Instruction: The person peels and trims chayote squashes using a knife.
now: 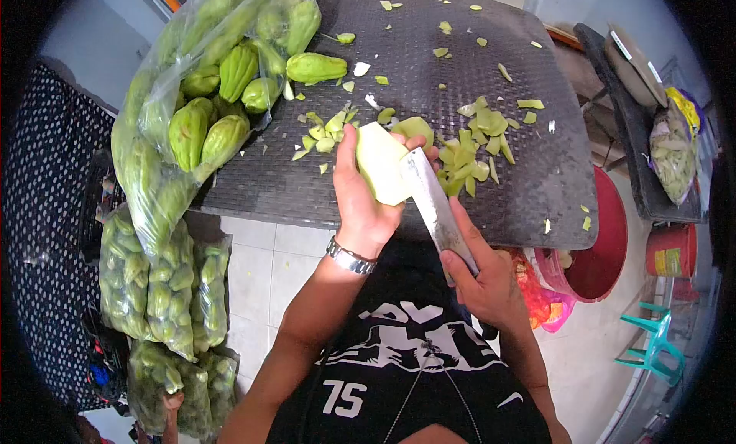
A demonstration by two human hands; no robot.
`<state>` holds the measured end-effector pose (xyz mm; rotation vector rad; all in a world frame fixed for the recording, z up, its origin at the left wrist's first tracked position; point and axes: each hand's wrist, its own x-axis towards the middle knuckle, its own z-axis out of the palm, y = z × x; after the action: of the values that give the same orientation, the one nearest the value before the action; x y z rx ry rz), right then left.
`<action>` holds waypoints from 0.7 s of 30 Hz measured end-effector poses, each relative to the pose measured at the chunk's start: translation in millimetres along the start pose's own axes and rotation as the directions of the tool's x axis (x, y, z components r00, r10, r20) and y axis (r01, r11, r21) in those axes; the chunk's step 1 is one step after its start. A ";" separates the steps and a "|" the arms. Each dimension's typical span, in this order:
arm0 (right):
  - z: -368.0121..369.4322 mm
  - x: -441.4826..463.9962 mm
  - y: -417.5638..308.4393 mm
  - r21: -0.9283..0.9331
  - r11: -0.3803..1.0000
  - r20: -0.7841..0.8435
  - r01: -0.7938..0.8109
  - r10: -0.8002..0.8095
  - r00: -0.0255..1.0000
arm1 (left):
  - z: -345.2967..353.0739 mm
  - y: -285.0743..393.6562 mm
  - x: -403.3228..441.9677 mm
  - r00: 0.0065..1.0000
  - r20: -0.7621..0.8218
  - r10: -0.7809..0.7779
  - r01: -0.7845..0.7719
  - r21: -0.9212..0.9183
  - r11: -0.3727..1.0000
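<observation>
My left hand, with a metal watch on its wrist, is closed around a pale, mostly peeled chayote over the table's near edge. Gripped in my right hand is a knife with a broad, worn blade. The blade's tip end lies against or just over the chayote's right side; I cannot tell whether it is cutting. Just beyond my left fingertips another pale green piece rests on the table. Green peelings are heaped right of the knife, with a smaller scatter to the left.
An open clear bag of unpeeled chayotes covers the dark woven table's left side; one chayote lies outside it. More filled bags stand on the floor at left, near another person's hand. A red tub is below right.
</observation>
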<state>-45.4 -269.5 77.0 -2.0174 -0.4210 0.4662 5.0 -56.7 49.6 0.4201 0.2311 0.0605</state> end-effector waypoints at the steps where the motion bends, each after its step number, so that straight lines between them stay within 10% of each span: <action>1: 1.0 -0.5 -0.3 -0.009 1.000 -0.011 0.012 -0.012 1.000 | -0.7 -0.2 1.0 1.000 0.002 0.011 -0.011 0.022 1.000; 9: 9.3 5.3 12.2 -0.040 0.986 -0.105 0.162 -0.165 0.981 | 1.4 -7.0 -0.9 0.997 -0.035 0.062 -0.058 0.117 0.991; 21: 6.7 1.3 11.2 0.079 0.997 0.022 -0.018 0.016 1.000 | 4.5 -2.2 6.0 1.000 0.012 0.014 -0.015 0.074 0.997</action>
<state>-46.4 -268.9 64.0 -1.9426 -0.3929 0.5078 11.9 -59.9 51.4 0.4957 0.2192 0.0642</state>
